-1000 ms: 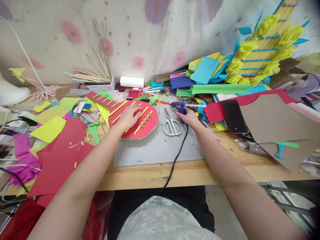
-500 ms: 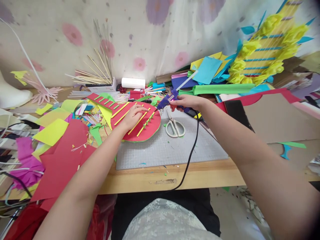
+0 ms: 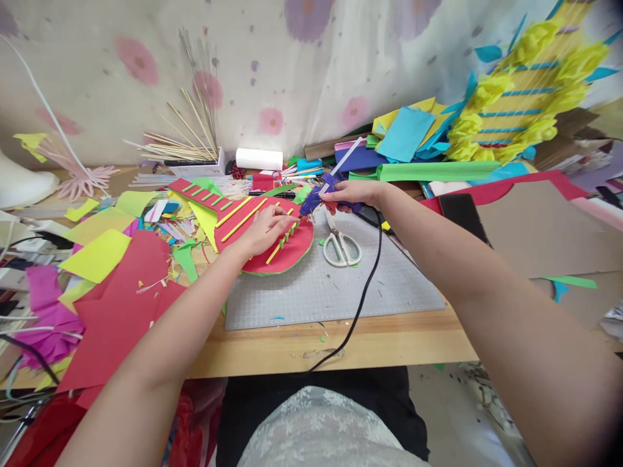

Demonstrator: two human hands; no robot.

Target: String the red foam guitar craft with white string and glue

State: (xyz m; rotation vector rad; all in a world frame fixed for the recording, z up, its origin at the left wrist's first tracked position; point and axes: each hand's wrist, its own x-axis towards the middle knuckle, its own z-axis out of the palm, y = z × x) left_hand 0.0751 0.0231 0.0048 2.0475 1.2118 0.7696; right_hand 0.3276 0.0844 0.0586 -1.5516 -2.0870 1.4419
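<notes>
My right hand (image 3: 357,192) is wrapped round a blue hot glue gun (image 3: 314,200), with a white glue stick (image 3: 346,155) jutting from its back. The nozzle points down-left at a red guitar-shaped cutout (image 3: 302,246) with a green edge. Across the cutout run yellow strips (image 3: 243,220), and small green pieces (image 3: 285,241) stand along one strip. My left hand (image 3: 267,230) rests on the red surface, fingers stretched towards the nozzle; its fingertips come close to the tip. Whether something small lies under them is hidden. White-handled scissors (image 3: 342,250) lie beside the cutout.
A grey cutting mat (image 3: 311,301) lies under the cutout. The gun's black cord (image 3: 363,305) hangs over the table's front edge. Red paper (image 3: 117,311) and scraps lie left, a phone (image 3: 464,217) and cardboard (image 3: 540,227) right. A flower-trimmed yellow guitar shape (image 3: 511,104) leans behind.
The glue gun has moved slightly left and tilted more upright. My left hand has shifted right and down over the strips, its fingers now nearer the nozzle.
</notes>
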